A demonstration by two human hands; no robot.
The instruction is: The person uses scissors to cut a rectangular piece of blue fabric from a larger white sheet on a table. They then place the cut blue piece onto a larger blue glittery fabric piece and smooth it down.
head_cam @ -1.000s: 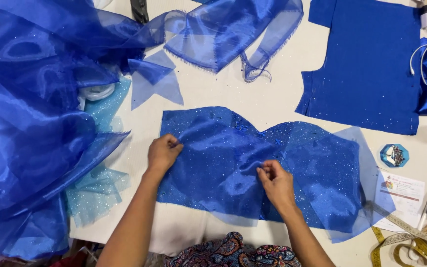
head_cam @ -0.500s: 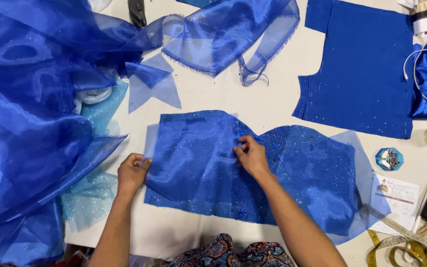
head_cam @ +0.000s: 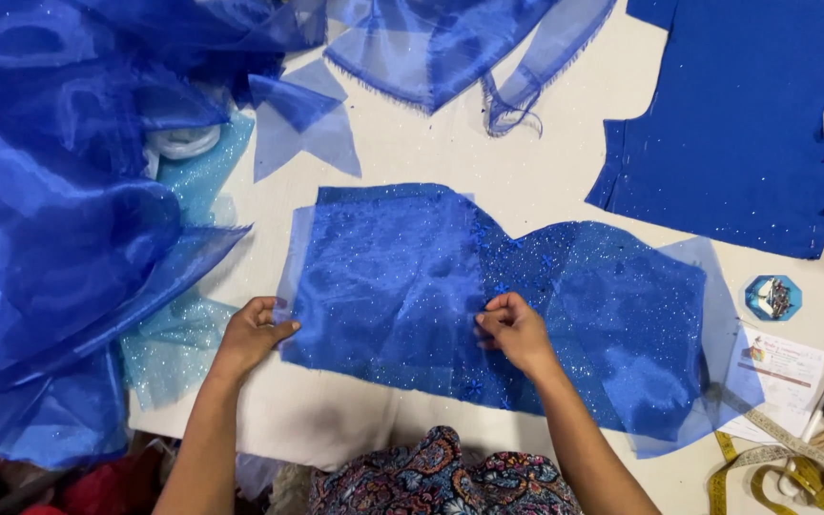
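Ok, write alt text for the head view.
Two bare hands press a glittery blue fabric panel flat on a white table: the left hand pinches its left edge, the right hand pinches near its middle. Sheer blue organza billows at left, and a yellow tape measure lies at lower right.

Bare table (head_cam: pixel 450 157) lies open between fabric heap (head_cam: pixel 59 219) and blue panel (head_cam: pixel 736 124).

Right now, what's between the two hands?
Head view: only the glittery blue sheer-covered fabric panel spans from left hand to right hand; both touch it.

left hand (head_cam: pixel 255 331) pinching blue glittery fabric (head_cam: pixel 565 315) edge, right hand (head_cam: pixel 515 329) seemingly pinching middle
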